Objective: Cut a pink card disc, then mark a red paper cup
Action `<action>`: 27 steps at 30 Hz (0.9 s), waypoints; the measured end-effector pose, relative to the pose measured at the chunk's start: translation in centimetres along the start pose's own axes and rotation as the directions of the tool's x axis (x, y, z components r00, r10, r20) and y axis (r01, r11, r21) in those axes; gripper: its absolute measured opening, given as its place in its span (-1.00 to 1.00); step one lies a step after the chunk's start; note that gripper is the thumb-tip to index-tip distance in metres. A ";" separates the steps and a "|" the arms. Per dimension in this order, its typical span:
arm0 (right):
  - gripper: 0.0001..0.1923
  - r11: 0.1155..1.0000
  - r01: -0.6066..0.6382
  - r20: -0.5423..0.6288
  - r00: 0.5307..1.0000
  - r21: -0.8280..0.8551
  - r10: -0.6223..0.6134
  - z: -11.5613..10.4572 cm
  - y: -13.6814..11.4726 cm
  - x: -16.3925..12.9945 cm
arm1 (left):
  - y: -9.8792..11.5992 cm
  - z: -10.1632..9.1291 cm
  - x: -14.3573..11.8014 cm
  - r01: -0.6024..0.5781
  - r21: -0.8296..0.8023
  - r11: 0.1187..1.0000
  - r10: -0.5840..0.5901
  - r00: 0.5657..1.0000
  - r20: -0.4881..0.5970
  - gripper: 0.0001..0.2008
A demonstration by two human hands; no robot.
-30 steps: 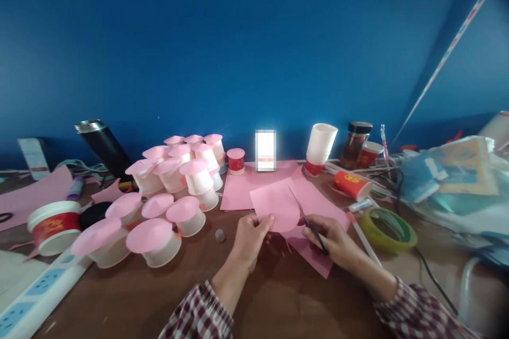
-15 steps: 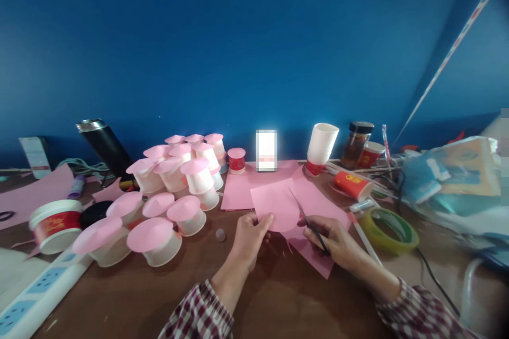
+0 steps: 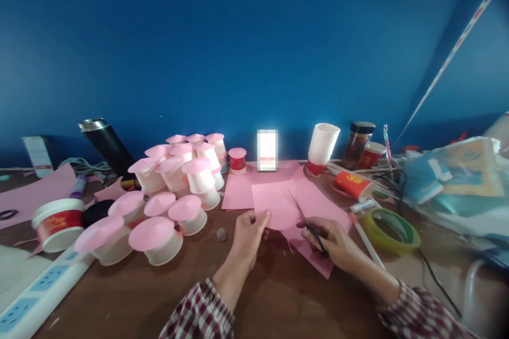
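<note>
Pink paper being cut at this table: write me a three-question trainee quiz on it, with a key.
1. True or false: the left hand pinches the pink paper piece at its lower left corner.
2. Which thing does the right hand hold? A) a glue stick B) scissors C) a pencil
3. Fill in: the green tape roll lies on the brown table to the ___ of the right hand.

Key: 1 true; 2 B; 3 right.
</note>
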State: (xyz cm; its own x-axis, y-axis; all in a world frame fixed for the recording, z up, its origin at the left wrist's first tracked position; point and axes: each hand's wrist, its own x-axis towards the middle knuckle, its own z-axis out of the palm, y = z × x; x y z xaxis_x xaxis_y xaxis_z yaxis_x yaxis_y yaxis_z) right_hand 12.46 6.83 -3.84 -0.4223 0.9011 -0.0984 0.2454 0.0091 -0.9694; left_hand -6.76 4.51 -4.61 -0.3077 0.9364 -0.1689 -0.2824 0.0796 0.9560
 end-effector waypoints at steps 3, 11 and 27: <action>-0.43 0.998 -0.034 -0.038 0.999 0.059 0.036 0.8 -0.3 0.1 | -0.1 0.5 -0.5 0.029 -0.178 0.984 -0.033 0.999 -0.018 -0.60; -0.40 0.997 0.015 -0.036 0.999 0.078 -0.012 2.5 -0.6 0.0 | -1.5 2.0 -1.0 -0.007 -0.167 0.986 0.006 1.000 -0.007 -0.57; -0.50 0.985 0.120 0.091 0.987 0.121 -0.131 3.4 -1.2 1.6 | -1.1 1.1 -0.4 -0.049 -0.233 0.971 0.025 0.994 -0.105 -0.49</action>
State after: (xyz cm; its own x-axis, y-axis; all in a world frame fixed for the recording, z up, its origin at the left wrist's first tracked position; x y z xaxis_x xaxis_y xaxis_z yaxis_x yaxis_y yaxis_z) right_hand 8.52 6.73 -3.63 -0.5289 0.8487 0.0095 0.0853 0.0643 -0.9943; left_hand -5.31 4.44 -5.29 -0.4087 0.8969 -0.1690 -0.4710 -0.0486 0.8808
